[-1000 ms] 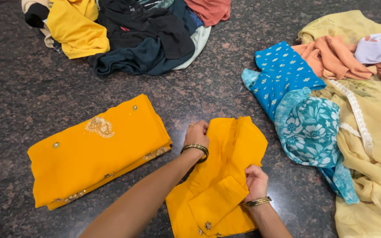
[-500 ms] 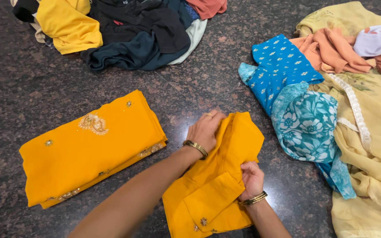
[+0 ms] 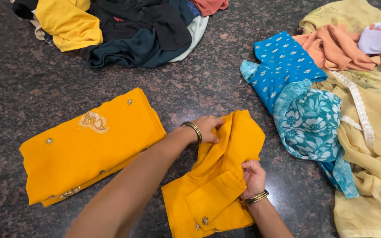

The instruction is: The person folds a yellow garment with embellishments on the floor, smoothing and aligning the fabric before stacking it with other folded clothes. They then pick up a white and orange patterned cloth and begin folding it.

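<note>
A small yellow-orange garment (image 3: 219, 185) with gold embroidery near its hem lies partly folded on the dark granite surface (image 3: 18, 101). My left hand (image 3: 208, 128), with a bangle at the wrist, grips the garment's upper left edge. My right hand (image 3: 253, 177), also wearing bangles, pinches a fold at the garment's right side. To the left lies a folded yellow-orange cloth (image 3: 89, 145) with gold embroidered motifs, apart from both hands.
A pile of dark and yellow clothes (image 3: 124, 31) lies at the top. At the right sit a bright blue patterned garment (image 3: 283, 66), a teal floral piece (image 3: 311, 123), a peach cloth (image 3: 336, 48) and a pale yellow fabric (image 3: 375, 154) with white trim.
My left hand has shifted to grip the garment's upper edge, bunching the cloth. My right hand has slid slightly along the fold. The view has shifted a little.
</note>
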